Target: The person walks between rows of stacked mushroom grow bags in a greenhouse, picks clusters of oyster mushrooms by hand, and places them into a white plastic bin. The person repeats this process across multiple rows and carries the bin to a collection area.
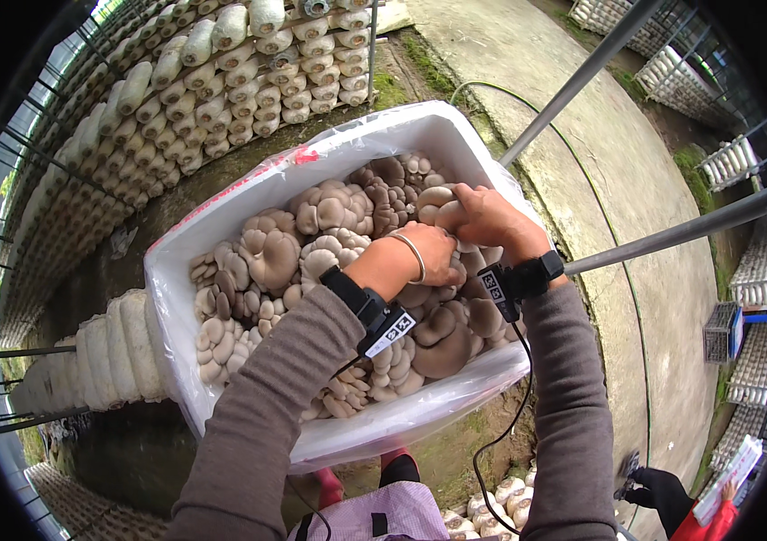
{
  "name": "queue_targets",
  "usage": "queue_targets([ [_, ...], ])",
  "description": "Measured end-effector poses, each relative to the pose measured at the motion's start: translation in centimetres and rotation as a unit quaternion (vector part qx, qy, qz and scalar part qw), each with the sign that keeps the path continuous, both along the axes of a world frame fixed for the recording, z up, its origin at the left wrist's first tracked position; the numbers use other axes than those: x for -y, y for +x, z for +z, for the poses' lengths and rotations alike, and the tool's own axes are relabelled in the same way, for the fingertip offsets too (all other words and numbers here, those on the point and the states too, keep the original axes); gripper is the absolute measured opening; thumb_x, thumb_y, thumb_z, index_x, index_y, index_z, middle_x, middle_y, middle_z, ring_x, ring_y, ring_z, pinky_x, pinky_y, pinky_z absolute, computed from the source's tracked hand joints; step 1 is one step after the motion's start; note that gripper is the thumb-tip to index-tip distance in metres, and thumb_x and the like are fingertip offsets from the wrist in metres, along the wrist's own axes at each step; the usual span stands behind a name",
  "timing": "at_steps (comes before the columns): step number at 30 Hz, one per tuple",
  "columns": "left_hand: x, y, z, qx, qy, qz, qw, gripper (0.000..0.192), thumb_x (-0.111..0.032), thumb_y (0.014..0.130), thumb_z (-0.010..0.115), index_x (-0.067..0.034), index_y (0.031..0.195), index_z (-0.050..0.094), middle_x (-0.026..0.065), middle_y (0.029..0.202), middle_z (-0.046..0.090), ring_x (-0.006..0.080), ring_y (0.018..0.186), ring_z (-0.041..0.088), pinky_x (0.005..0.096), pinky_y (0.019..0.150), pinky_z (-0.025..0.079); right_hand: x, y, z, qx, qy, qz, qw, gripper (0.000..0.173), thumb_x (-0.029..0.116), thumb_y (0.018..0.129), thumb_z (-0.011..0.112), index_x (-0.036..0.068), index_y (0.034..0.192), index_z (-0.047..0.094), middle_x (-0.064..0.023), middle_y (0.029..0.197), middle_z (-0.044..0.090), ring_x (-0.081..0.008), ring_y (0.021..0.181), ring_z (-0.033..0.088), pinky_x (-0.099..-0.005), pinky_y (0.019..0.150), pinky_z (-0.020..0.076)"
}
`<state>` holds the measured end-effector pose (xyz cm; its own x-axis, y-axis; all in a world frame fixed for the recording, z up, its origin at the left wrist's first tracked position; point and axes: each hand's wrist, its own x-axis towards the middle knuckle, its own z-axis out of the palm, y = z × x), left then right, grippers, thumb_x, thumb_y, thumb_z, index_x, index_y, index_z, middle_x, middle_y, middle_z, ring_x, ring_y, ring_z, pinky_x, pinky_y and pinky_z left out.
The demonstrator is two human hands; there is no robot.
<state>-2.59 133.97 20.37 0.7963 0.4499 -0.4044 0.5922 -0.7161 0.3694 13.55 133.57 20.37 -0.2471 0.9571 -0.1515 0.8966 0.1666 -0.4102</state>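
Note:
A white foam box (173, 297) lined with clear plastic film stands before me, full of grey-brown oyster mushrooms (329, 206) in clusters. My right hand (489, 215) is at the box's far right part, its fingers around a pale oyster mushroom cluster (436, 203). Just beside it, my left hand (427, 253), with a bangle on the wrist, reaches down among the mushrooms, back of the hand up. Its fingertips are partly hidden, so its hold is unclear. Broad-capped mushrooms (441, 345) lie below my hands, towards the box's near side.
Stacked mushroom grow bags (241, 88) form a wall at the upper left. Metal poles (674, 233) slant in from the right, close to the box. A hose (583, 162) runs along the concrete path (667, 324). At lower right, a person in a red sleeve (711, 521) holds a white board-like object (728, 480).

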Motion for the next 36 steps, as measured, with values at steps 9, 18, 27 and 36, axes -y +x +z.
queue_targets([
  [9,2.6,-3.5,4.5,0.065,0.108,0.027,0.992,0.057,-0.033,0.073,0.068,-0.007,0.122,0.051,0.0141,0.114,0.055,0.0326,0.110,0.047,0.0437,0.091,0.039,-0.3,-0.6,-2.4,0.044,-0.065,-0.019,0.997,0.043,0.017,0.068,0.069,0.002,0.105,0.054,-0.0217,0.094,0.064,-0.0383,0.093,0.061,-0.0429,0.078,0.0497],
  [18,19.9,-20.3,13.6,0.232,0.135,0.187,0.945,0.043,-0.021,0.070,0.067,-0.004,0.109,0.056,0.0119,0.097,0.058,0.0285,0.092,0.057,0.0403,0.081,0.044,1.5,-1.6,-1.9,0.036,0.187,0.084,0.978,0.057,0.006,0.069,0.064,0.002,0.124,0.049,-0.0214,0.117,0.055,-0.0397,0.107,0.052,-0.0402,0.091,0.0443],
  [27,51.2,-37.0,4.2,-0.002,-0.111,0.611,0.784,0.035,-0.018,0.073,0.056,-0.002,0.103,0.063,0.0199,0.097,0.063,0.0362,0.093,0.059,0.0439,0.080,0.048,23.2,-14.6,11.7,-0.454,-0.188,0.087,0.866,0.040,0.009,0.083,0.056,-0.002,0.121,0.052,-0.0075,0.104,0.060,-0.0165,0.089,0.058,-0.0238,0.075,0.0444],
  [36,82.2,-54.0,-12.7,0.247,-0.380,0.818,0.354,0.005,-0.016,0.080,0.053,-0.013,0.079,0.057,0.0041,0.071,0.054,0.0176,0.053,0.047,0.0311,0.040,0.033,39.8,-48.1,2.4,-0.133,-0.280,0.578,0.755,0.036,0.026,0.072,0.063,0.007,0.102,0.059,-0.0183,0.084,0.063,-0.0379,0.078,0.060,-0.0475,0.065,0.0459],
])
